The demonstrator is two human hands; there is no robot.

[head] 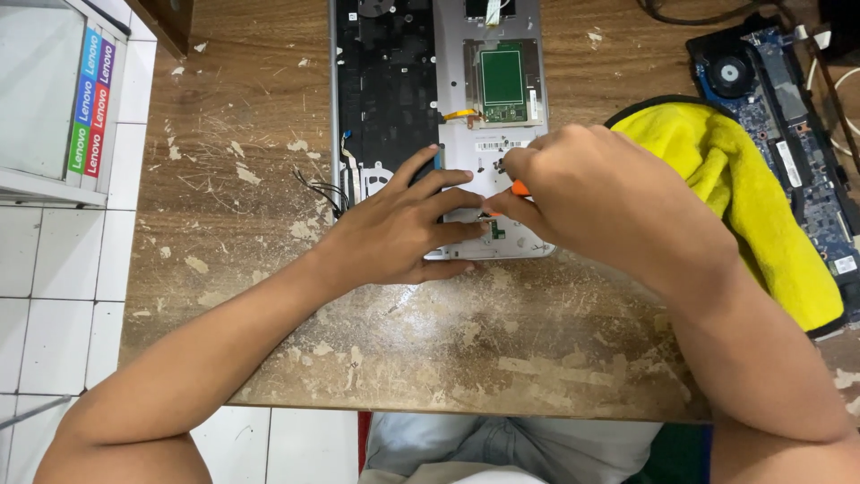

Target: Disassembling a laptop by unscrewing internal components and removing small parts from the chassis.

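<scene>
An opened laptop shell lies face down on the worn wooden table, showing a black keyboard back and a green circuit board. My left hand rests flat on the shell's near corner, fingers spread, pressing it down. My right hand is closed around a tool with an orange handle, its tip at a small part near the shell's front edge. The tool's shaft is mostly hidden by my fingers.
A yellow cloth lies on a dark pad at the right. A blue laptop motherboard with a fan sits at the far right with cables. A white shelf with coloured stickers stands left, over a white tiled floor.
</scene>
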